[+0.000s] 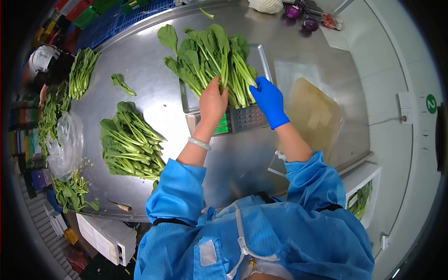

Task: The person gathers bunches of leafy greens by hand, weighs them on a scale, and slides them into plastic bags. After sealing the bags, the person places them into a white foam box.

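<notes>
A pile of choy sum-like leafy greens point(205, 58) lies on the metal tray point(264, 60) of a digital scale point(247, 118), whose green display is partly covered by my wrist. My left hand point(213, 101), bare with a pale bangle at the wrist, is closed round stems near the pile's lower middle. In a blue glove, my right hand point(270, 101) pinches stems at the pile's right edge. Both hands touch the greens, and some fingertips are hidden among the stalks. To the left, a second heap of greens point(133, 144) rests on the steel table point(186, 168).
A cutting board point(315, 116) lies at right. Purple onions point(293, 12) sit at the far edge. More greens point(83, 74) and a clear plastic bag point(65, 144) line the left side, where another person point(44, 60) stands. A small knife point(121, 206) lies near the front edge.
</notes>
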The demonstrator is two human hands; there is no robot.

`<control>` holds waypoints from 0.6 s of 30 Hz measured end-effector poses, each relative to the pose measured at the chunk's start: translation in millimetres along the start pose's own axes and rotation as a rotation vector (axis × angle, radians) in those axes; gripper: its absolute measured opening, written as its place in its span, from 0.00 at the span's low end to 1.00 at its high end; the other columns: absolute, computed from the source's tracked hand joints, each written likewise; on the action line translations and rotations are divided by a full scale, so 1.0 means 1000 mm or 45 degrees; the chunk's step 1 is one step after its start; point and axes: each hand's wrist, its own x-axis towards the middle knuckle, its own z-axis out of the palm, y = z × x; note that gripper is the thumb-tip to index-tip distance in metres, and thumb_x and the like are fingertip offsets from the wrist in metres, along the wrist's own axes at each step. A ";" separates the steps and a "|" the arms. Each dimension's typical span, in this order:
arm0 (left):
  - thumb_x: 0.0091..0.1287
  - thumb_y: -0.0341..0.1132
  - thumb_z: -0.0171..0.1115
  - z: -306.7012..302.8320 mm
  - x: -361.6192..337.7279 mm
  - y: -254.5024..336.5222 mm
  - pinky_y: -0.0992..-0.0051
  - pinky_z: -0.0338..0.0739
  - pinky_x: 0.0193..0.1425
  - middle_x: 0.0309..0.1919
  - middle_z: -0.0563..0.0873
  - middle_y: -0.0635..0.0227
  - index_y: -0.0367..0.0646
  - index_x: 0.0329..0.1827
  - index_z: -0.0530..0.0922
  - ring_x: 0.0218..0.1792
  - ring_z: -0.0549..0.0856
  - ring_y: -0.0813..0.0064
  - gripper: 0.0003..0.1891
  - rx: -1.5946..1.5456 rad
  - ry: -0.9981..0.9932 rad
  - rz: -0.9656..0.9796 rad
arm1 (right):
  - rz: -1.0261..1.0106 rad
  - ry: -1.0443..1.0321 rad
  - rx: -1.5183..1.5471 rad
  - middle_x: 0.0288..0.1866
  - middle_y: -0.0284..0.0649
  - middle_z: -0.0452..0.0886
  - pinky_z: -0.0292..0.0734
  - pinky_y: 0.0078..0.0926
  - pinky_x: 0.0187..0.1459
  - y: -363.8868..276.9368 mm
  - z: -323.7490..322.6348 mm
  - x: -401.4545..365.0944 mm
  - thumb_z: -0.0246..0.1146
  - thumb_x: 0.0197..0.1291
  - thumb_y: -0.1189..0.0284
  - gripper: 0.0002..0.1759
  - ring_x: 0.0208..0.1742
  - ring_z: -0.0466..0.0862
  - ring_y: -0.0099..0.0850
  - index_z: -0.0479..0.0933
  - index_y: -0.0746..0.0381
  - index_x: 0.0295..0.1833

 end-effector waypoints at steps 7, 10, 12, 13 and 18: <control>0.66 0.37 0.60 0.000 -0.023 0.011 0.70 0.75 0.39 0.33 0.84 0.59 0.40 0.59 0.74 0.31 0.82 0.66 0.20 -0.382 -0.196 -0.102 | -0.415 0.190 -0.179 0.37 0.44 0.79 0.75 0.44 0.38 0.002 0.015 -0.030 0.65 0.52 0.63 0.14 0.34 0.79 0.46 0.77 0.60 0.41; 0.66 0.33 0.58 -0.006 -0.031 0.002 0.73 0.75 0.38 0.33 0.85 0.63 0.40 0.55 0.77 0.29 0.81 0.73 0.15 -0.444 -0.137 -0.176 | -0.260 0.041 -0.211 0.34 0.42 0.81 0.75 0.39 0.34 0.010 0.031 -0.037 0.65 0.53 0.63 0.14 0.30 0.79 0.41 0.78 0.60 0.40; 0.67 0.32 0.58 -0.006 -0.038 -0.009 0.74 0.75 0.37 0.34 0.86 0.63 0.38 0.52 0.78 0.29 0.80 0.74 0.13 -0.480 -0.119 -0.209 | -0.023 -0.129 0.309 0.33 0.40 0.82 0.75 0.34 0.32 0.015 0.029 -0.032 0.65 0.55 0.62 0.14 0.29 0.80 0.36 0.79 0.61 0.40; 0.66 0.34 0.59 -0.006 -0.044 -0.011 0.78 0.73 0.35 0.34 0.86 0.67 0.38 0.47 0.81 0.27 0.79 0.78 0.11 -0.606 -0.113 -0.237 | 0.101 -0.223 0.568 0.32 0.39 0.82 0.74 0.31 0.32 0.016 0.027 -0.033 0.65 0.56 0.62 0.15 0.29 0.80 0.33 0.79 0.62 0.41; 0.67 0.37 0.60 -0.019 -0.083 0.016 0.83 0.68 0.32 0.31 0.81 0.71 0.37 0.48 0.78 0.28 0.74 0.85 0.13 -1.237 -0.513 -0.624 | 0.509 -0.842 1.167 0.32 0.37 0.82 0.75 0.24 0.33 -0.021 -0.032 -0.066 0.65 0.58 0.64 0.14 0.31 0.81 0.27 0.78 0.66 0.40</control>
